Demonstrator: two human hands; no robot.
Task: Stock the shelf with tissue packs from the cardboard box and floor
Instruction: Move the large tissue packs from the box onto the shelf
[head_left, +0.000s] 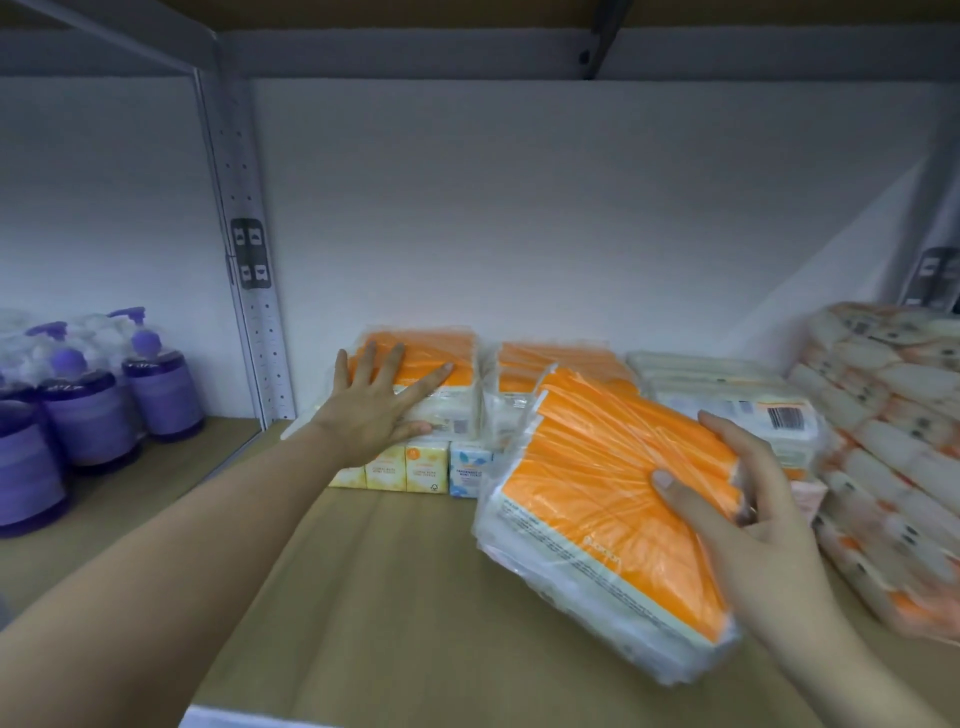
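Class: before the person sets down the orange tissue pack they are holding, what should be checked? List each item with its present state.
1. Right hand grips the held orange pack: ok.
2. Left hand rests flat on the stacked orange pack: ok.
3. Bare shelf board in front of the stacks: ok.
4. Held pack level: not ok, tilted.
5. Small tissue boxes stable under the stack: cannot tell.
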